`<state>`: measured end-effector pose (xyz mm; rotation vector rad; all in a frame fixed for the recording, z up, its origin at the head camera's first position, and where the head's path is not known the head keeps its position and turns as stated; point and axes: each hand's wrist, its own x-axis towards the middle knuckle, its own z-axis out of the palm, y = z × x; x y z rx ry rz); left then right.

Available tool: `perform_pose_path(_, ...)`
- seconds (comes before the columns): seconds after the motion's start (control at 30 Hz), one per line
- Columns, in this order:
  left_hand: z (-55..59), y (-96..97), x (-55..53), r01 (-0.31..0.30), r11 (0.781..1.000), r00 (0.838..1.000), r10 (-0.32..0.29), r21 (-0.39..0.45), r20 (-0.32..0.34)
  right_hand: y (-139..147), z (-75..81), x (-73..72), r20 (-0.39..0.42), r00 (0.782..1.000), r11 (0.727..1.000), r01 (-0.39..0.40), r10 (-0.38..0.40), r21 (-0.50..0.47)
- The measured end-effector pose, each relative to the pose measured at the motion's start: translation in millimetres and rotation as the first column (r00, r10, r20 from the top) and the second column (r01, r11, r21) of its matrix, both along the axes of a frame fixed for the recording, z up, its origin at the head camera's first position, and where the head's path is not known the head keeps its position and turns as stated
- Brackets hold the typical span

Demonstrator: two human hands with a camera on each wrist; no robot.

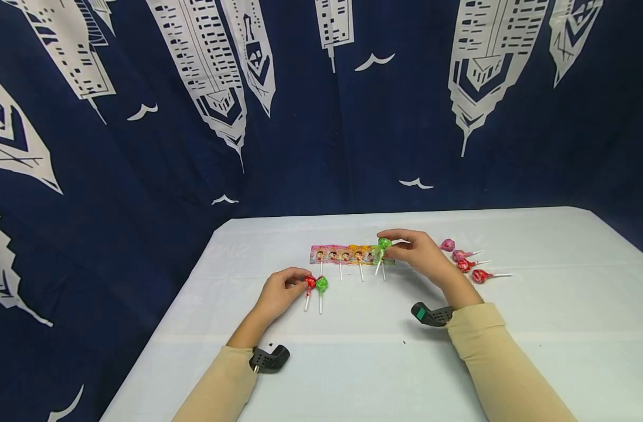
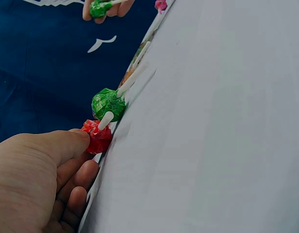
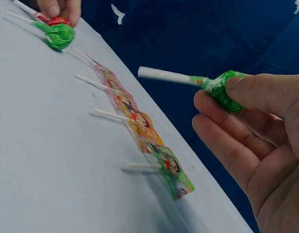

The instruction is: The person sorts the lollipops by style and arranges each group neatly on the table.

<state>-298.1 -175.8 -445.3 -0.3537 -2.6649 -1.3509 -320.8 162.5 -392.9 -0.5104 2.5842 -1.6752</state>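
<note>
My left hand (image 1: 284, 293) pinches the head of a red-wrapped lollipop (image 2: 97, 137) between thumb and finger, low at the table surface. A green-wrapped lollipop (image 1: 322, 284) lies right beside the red one, its white stick pointing the same way. Farther right, my right hand (image 1: 420, 253) holds up another green lollipop (image 3: 227, 90) by its head, its stick free. Beneath and left of that hand runs a row of flat-wrapped lollipops (image 1: 344, 254) in pink, orange and green wrappers. Their white sticks face the near side of the table.
Several round pink and red lollipops (image 1: 479, 275) lie to the right of my right forearm. All of this is on a white-covered table (image 1: 353, 363). Behind the table hangs a dark blue cloth (image 1: 321, 135) with white building prints.
</note>
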Motion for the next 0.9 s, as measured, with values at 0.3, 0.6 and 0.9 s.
perform_pose_path(0.3, 0.1, -0.9, 1.2, -0.009, 1.0, 1.0, 0.009, 0.003, 0.007, -21.9, -3.3, 0.8, -0.09, 0.996, 0.991, -0.017, 0.03, 0.136)
perform_pose_path(0.6, 0.1, -0.5, 1.2, -0.005, 1.0, 1.0, 0.005, 0.003, 0.008, -40.0, -9.5, 3.3, -0.11, 0.991, 0.986, -0.06, 0.077, 0.156)
perform_pose_path(0.9, 0.1, 0.1, 0.3, -0.002, 1.0, 1.0, 0.002, 0.007, 0.007, -59.0, -16.3, 9.0, -0.143, 0.97, 0.97, -0.169, 0.194, 0.174)
